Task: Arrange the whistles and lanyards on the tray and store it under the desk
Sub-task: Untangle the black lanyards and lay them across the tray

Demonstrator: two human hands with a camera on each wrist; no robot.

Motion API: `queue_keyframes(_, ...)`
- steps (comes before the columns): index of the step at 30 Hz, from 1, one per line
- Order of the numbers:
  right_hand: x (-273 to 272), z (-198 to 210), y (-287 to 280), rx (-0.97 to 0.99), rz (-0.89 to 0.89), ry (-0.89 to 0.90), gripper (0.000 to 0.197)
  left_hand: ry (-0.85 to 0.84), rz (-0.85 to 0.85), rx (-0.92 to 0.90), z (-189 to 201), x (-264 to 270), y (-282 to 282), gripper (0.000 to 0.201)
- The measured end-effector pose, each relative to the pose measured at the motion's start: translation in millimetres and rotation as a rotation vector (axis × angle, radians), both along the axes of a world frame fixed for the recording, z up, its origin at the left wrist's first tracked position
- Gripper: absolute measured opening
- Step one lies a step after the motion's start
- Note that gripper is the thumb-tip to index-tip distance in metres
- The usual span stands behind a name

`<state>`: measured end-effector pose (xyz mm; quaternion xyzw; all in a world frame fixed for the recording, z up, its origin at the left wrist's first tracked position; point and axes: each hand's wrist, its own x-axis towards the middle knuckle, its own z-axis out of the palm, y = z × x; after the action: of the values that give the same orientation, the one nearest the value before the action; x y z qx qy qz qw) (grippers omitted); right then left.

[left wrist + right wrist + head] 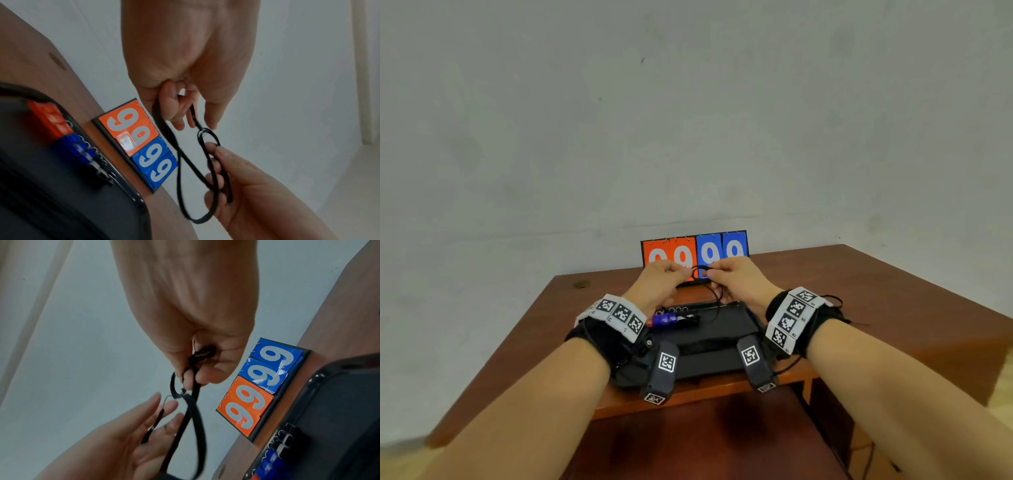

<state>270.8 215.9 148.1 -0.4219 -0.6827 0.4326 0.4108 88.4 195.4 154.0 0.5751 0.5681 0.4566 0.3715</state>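
lanyard: a black lanyard (pixel 186 170) is held up in the air between both hands, above the far edge of the tray and in front of the scoreboard; it is looped and crosses itself, with a small metal clip (pixel 202 130) at the crossing.
left hand: the left hand (pixel 659 279) has fingers curled, pinching one strand of the lanyard between thumb and fingertips (pixel 170 110).
right hand: the right hand (pixel 736 274) grips the gathered loops, fingers (pixel 216 181) curled through them; a slack strand hangs from it toward the tray.
whistles: a row of whistles lies along the far left edge of the tray, orange whistles (pixel 50 120) at the outer end and blue whistles (pixel 77 149) just beside them, each with a metal ring (pixel 90 145) on the scoreboard side; how many of each i cannot tell.
tray: a black tray (pixel 726 329) sits on the counter near the front edge, partly hidden by the wrists.
counter: a brown wooden counter (pixel 876 301) stands against a pale wall (pixel 688 120).
scoreboard: a flip scoreboard (pixel 695 251) stands upright at the back of the counter, just beyond the tray, with two orange cards and two blue cards, all showing 9.
wrists: both wrists carry black straps with white marker bands (pixel 792 317).
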Motion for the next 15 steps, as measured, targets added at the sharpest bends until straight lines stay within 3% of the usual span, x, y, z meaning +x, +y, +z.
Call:
queue_keyframes(6, -26, -2, -11, -0.088, 0.026, 0.071, 0.020, 0.119, -0.051, -0.046, -17, -54, -23, 0.009)
queue_keyframes(10, -31, -11, -15, -0.105, 0.008, 0.045, 0.020, -0.007, 0.007, -0.040, -27, -80, -34, 0.016)
queue_keyframes(15, -12, -26, -9, -0.108, -0.076, -0.050, 0.016, -0.112, 0.234, -0.010, -38, -112, -38, 0.021)
